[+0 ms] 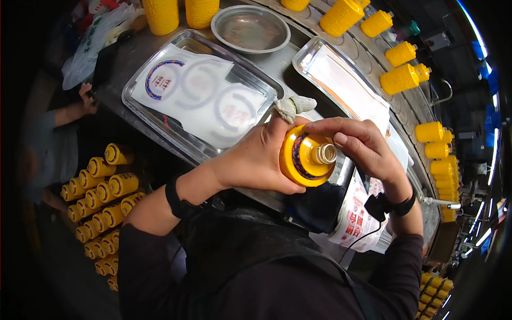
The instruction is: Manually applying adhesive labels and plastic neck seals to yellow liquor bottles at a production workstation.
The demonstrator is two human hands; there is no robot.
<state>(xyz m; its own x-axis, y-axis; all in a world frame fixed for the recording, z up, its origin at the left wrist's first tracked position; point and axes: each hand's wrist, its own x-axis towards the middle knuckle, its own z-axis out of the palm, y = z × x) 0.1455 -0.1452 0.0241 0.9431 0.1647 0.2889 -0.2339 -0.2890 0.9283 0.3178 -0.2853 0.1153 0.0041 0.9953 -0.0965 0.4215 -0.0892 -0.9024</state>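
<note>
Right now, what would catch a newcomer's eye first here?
The yellow bottle at centre, gripped by the left hand while the right hand touches its neck. Behind them, a steel tray of round ring labels lies on the bench. More yellow bottles curve along the conveyor at right.

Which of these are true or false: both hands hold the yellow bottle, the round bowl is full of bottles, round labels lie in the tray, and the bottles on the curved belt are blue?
1. Both hands, the left hand and the right hand, hold the yellow bottle. True.
2. The metal bowl is full of bottles. False: no bottles are in it.
3. Round labels lie in the metal tray. True.
4. The conveyor bottles are blue. False: they are yellow.
</note>
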